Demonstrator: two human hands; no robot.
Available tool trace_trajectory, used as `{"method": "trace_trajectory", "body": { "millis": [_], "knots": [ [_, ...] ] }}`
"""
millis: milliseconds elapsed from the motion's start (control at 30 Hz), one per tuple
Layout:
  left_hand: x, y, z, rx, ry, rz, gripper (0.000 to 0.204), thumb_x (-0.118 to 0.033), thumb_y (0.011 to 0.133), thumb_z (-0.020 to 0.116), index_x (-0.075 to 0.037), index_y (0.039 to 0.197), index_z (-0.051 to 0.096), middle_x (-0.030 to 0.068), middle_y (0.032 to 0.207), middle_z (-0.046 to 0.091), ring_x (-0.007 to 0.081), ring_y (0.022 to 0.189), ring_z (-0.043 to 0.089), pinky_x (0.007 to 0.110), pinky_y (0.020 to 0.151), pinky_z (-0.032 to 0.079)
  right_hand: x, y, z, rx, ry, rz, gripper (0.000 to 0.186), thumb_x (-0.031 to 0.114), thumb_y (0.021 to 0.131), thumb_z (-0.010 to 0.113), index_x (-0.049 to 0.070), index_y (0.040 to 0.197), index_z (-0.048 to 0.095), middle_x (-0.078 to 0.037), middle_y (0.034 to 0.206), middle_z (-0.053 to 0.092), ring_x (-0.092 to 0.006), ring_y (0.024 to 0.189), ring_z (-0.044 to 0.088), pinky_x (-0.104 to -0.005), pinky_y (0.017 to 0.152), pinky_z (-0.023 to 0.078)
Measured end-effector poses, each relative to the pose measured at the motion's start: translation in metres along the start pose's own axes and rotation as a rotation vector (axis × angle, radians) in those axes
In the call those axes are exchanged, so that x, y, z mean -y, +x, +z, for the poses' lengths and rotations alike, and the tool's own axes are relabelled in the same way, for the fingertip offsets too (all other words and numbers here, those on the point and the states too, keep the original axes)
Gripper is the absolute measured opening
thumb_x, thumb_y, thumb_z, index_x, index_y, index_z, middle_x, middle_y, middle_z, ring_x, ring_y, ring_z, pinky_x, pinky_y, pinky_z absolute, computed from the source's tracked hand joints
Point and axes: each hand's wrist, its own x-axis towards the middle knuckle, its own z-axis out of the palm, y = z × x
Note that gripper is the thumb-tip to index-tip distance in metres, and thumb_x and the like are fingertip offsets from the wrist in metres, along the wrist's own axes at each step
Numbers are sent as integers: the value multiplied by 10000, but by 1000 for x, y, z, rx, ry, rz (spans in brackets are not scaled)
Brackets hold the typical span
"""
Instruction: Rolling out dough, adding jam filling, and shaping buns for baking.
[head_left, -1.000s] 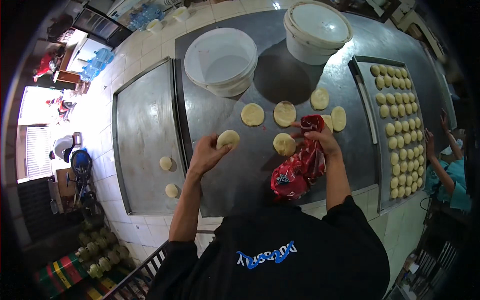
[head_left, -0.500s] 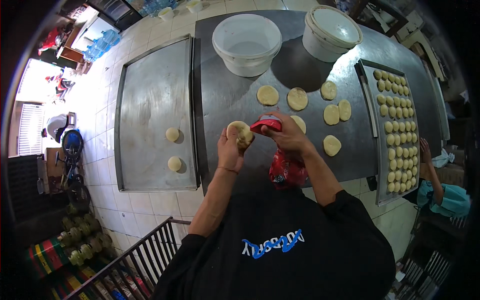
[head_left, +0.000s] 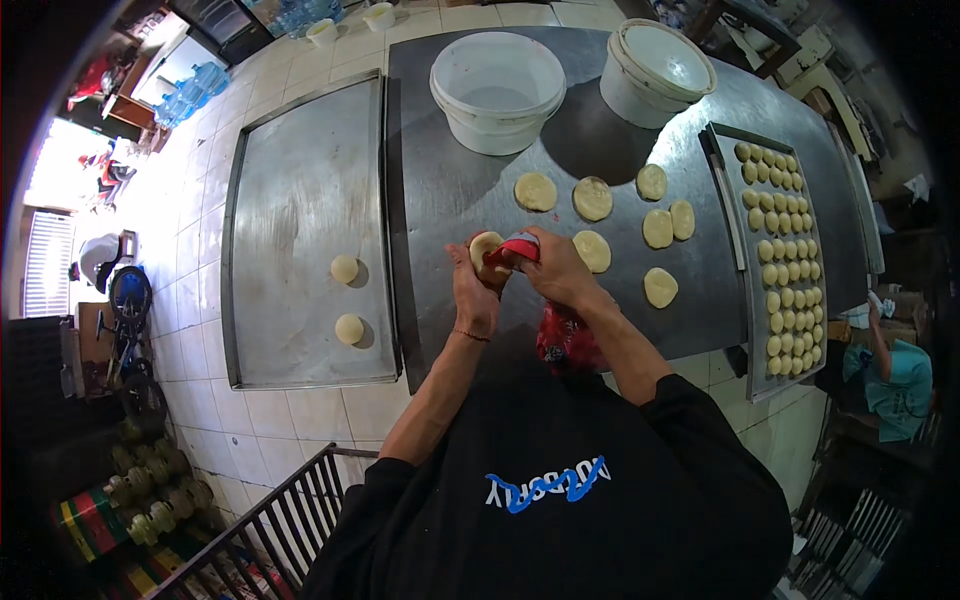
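In my left hand (head_left: 474,294) a flattened round of pale dough (head_left: 484,246) lies cupped, fingers curled beneath it. My right hand (head_left: 556,270) is closed around the top of a red plastic pouch (head_left: 568,340), which hangs down in front of my shirt. The pouch's red and grey end (head_left: 518,246) meets the dough's middle, where some red shows. Just beyond my right hand lies a dough disc (head_left: 592,251), with several more flattened discs spread over the metal table (head_left: 440,190).
On the left, a large metal tray (head_left: 290,200) bears two dough balls (head_left: 345,268). A white bucket (head_left: 498,130) and a lidded white bucket (head_left: 640,95) stand at the back. A tray (head_left: 745,250) of small dough balls is at right, near a person in teal (head_left: 898,385).
My right hand has brought the pouch's end left and down onto the dough. The left hand has shifted slightly right and tilted the dough. At right, the other person's hand has left the tray's edge.
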Motion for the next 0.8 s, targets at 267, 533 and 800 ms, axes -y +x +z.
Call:
{"method": "trace_trajectory", "body": {
  "millis": [267, 533, 800],
  "knots": [
    [0, 4, 9, -46, -66, -32, 640, -603, 980, 193, -90, 1242, 473, 83, 1175, 543, 214, 1073, 542, 351, 926, 458, -5, 1, -4, -62, -2, 17, 383, 249, 837, 689, -25, 1082, 582, -261, 928, 650, -434, 918, 617, -466, 780, 499],
    [5, 9, 10, -91, -133, -6, 592, -565, 996, 211, -91, 1215, 491, 86, 1137, 561, 218, 1051, 559, 370, 906, 481, -9, 4, -6, -50, 9, 38, 374, 206, 828, 672, -31, 1102, 580, -267, 947, 645, -438, 942, 609, -471, 798, 495],
    [3, 9, 12, -68, -131, -9, 581, -548, 1003, 207, -84, 1215, 485, 90, 1141, 568, 230, 1050, 570, 383, 907, 488, -20, 6, -3, -64, 37, 43, 412, 198, 814, 676, -37, 1138, 576, -274, 958, 644, -430, 959, 611, -465, 820, 494]
  ]
}}
